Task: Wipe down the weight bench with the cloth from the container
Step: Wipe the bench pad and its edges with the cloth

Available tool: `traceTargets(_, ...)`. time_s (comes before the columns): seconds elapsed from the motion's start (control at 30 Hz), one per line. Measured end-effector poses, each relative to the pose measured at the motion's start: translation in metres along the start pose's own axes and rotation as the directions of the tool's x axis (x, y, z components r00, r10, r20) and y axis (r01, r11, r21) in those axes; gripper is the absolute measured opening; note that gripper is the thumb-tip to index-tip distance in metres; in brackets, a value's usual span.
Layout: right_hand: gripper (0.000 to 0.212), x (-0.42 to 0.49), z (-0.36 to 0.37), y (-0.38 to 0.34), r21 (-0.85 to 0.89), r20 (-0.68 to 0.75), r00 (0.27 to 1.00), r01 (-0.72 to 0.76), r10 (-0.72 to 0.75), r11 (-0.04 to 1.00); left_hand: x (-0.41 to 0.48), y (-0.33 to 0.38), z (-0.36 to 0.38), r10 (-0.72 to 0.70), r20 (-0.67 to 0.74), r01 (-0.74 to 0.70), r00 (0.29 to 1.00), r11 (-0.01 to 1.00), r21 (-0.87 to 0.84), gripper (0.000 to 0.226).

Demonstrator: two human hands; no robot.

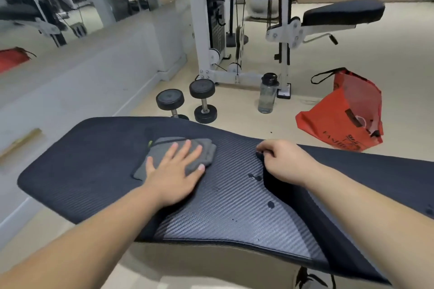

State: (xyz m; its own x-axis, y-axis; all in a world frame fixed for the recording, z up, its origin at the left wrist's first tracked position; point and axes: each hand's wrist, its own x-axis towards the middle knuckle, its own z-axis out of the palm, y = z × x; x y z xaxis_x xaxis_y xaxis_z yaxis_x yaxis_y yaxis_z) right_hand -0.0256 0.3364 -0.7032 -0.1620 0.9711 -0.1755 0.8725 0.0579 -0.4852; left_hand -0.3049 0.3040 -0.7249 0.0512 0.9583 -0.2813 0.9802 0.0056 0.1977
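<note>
The black weight bench (pixel 82 159) with a ribbed woven-look pad stretches across the view in front of me. A folded grey cloth (pixel 162 150) lies flat on its middle. My left hand (pixel 175 171) presses palm-down on the cloth with fingers spread. My right hand (pixel 284 162) is curled over the seam between the two bench pads, fingers hooked on the pad edge. A few dark wet drops (pixel 254 176) sit on the pad beside my right wrist. The red bag (pixel 340 110) stands open on the floor beyond the bench, at the right.
Two black dumbbells (pixel 204 101) and a clear water bottle (pixel 267 94) stand on the floor just past the bench. A white cable machine (pixel 206 19) and another padded bench (pixel 342 13) are behind them. A mirrored wall runs along the left.
</note>
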Motion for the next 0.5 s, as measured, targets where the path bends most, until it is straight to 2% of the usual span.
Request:
traceTargets(0.07,0.040,-0.001,-0.001,0.002,0.010,-0.001,1.000,0.005,-0.005,1.000,-0.004,0.008,0.006,-0.102,-0.049,0.101,0.994,0.994,-0.028,0.063)
traceTargets(0.1,0.040,-0.001,-0.002,0.002,0.013,-0.003,1.000,0.009,-0.009,1.000,-0.015,0.020,0.013,-0.090,-0.053,0.088,0.995,0.996,-0.027,0.063)
traceTargets(0.23,0.039,0.001,0.001,0.001,0.008,-0.028,0.999,0.025,-0.024,1.000,-0.077,0.043,0.037,0.195,0.022,-0.196,0.980,0.979,0.054,0.062)
traceTargets(0.3,0.039,0.002,0.003,-0.001,-0.001,-0.035,0.999,0.035,-0.035,0.999,-0.071,0.020,0.025,0.244,0.062,-0.246,0.968,0.969,0.036,0.059)
traceTargets(0.37,0.039,0.001,0.003,0.000,-0.003,-0.038,0.999,0.036,-0.036,0.999,-0.049,-0.002,0.011,0.135,0.035,-0.136,0.990,0.990,0.042,0.058)
traceTargets(0.43,0.040,-0.001,0.002,0.001,-0.007,-0.039,0.999,0.032,-0.032,0.999,-0.035,-0.006,0.009,-0.070,-0.052,0.070,0.996,0.998,0.001,0.061)
traceTargets(0.5,0.039,-0.001,-0.001,0.005,-0.012,-0.053,0.999,0.009,-0.010,1.000,-0.039,0.015,0.019,-0.144,-0.094,0.142,0.985,0.990,-0.024,0.064)
